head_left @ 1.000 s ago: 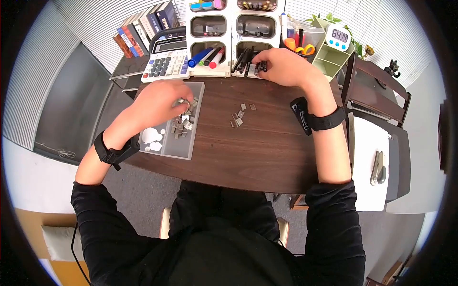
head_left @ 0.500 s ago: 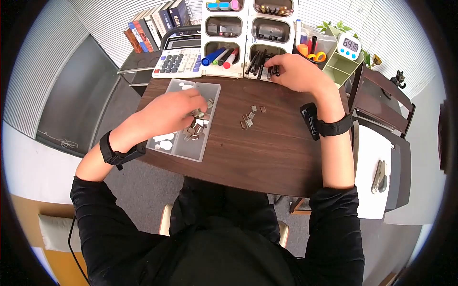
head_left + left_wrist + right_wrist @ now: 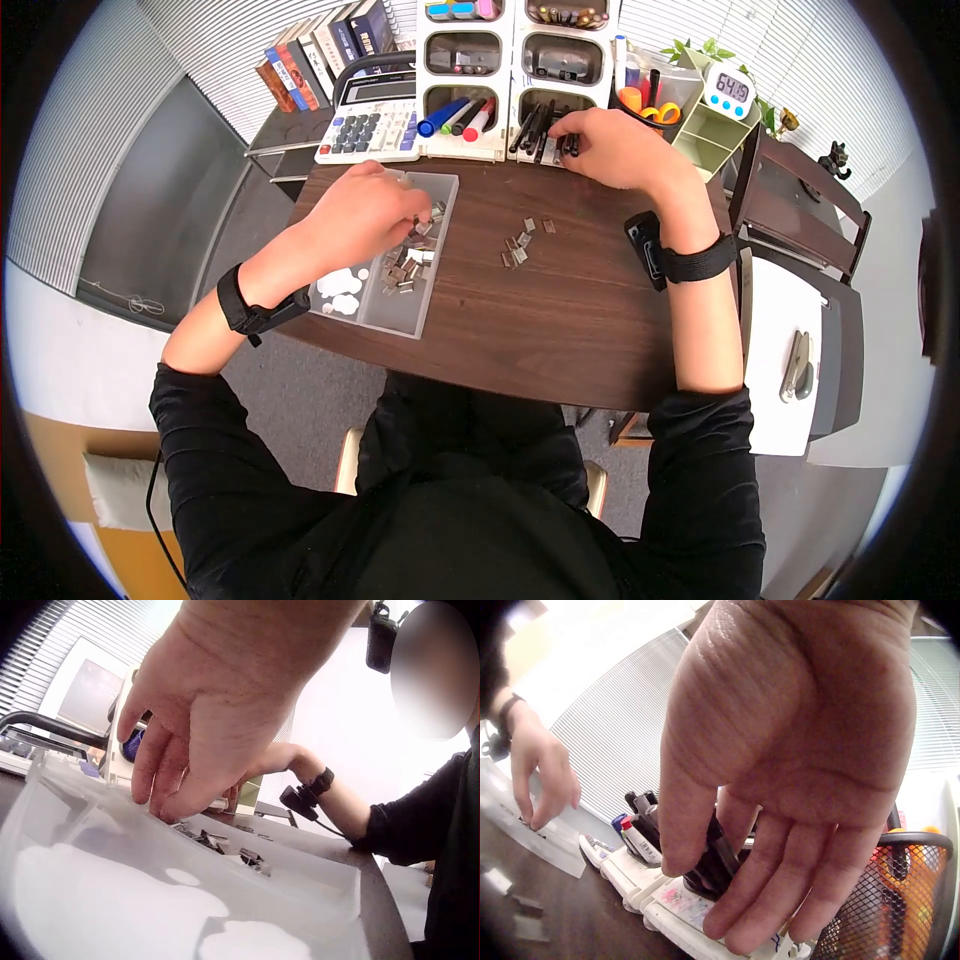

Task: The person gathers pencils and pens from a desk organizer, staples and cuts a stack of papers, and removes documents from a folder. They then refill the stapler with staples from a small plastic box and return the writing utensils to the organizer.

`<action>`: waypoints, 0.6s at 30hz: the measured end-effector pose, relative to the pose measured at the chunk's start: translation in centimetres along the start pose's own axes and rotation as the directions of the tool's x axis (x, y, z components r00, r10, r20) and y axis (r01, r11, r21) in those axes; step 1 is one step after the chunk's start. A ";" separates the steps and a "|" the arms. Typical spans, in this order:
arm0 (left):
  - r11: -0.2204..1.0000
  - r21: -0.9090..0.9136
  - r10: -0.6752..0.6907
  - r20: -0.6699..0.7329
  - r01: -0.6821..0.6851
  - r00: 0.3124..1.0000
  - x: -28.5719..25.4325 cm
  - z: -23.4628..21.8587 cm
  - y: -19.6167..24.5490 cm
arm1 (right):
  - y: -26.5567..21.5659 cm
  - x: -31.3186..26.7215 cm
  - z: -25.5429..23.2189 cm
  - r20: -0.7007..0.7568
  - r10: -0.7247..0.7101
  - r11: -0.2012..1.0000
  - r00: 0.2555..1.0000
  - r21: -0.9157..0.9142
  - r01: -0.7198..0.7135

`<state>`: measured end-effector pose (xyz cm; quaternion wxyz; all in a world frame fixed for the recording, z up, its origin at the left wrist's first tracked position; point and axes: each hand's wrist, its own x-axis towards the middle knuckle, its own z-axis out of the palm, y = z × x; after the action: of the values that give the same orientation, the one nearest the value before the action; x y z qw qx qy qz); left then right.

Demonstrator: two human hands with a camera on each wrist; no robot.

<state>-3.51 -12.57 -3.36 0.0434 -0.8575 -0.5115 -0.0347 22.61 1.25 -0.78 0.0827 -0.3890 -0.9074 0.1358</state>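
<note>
My left hand (image 3: 365, 210) reaches down into a clear divided plastic box (image 3: 405, 322) at the left of the desk. Its thumb and fingertips come together on a small metal piece among a pile of metal pieces (image 3: 408, 268); the hand partly hides them. White round pieces (image 3: 342, 285) lie in the box's left compartment. My right hand (image 3: 622, 150) rests at the lower right compartment of the white organizer (image 3: 686, 911), its fingers loosely extended over the front. Black pens (image 3: 718, 859) stand there, seen between its thumb and index finger.
Several loose metal pieces (image 3: 517, 247) lie mid-desk. Behind the box is a calculator (image 3: 370, 130); markers (image 3: 458, 118) fill the compartment beside the pens. A mesh pen cup (image 3: 892, 900) and a timer (image 3: 732, 88) stand right of the right hand. A stapler (image 3: 798, 365) lies farther right.
The head view shifted, moving the desk rightward in the picture, then slightly back. My left hand keeps working over the metal pieces in the box. My right hand stays at the pens.
</note>
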 end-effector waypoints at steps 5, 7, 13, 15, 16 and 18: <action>1.000 0.001 0.031 0.011 -0.031 0.999 0.8 -0.6 1.2 | 0.1 0.1 -0.1 0.017 -0.002 1.000 1.000 -0.004 0.002; 0.997 -0.045 0.067 -0.028 -0.068 0.997 1.6 -0.4 1.9 | 0.0 0.0 0.0 0.003 -0.008 1.000 1.000 -0.011 0.008; 0.954 -0.103 0.274 -0.073 -0.281 0.959 4.3 0.9 4.4 | 0.9 0.4 0.7 -0.058 -0.075 0.997 0.995 0.003 0.076; 0.945 -0.119 0.302 -0.052 -0.306 0.952 5.0 1.2 5.0 | 0.8 0.3 0.6 -0.036 -0.055 0.998 0.998 0.004 0.056; 0.948 -0.149 0.286 -0.002 -0.283 0.958 5.3 1.3 5.1 | 0.8 0.3 0.6 -0.044 -0.068 0.998 0.997 0.004 0.069; 0.949 -0.179 0.270 0.049 -0.258 0.961 5.6 1.5 5.1 | 0.9 0.3 0.7 -0.052 -0.081 0.997 0.995 0.006 0.081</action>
<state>3.65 -9.91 -4.49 -0.0446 -0.9195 -0.3885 -0.0409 22.84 1.92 -1.69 0.1134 -0.3549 -0.9194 0.1260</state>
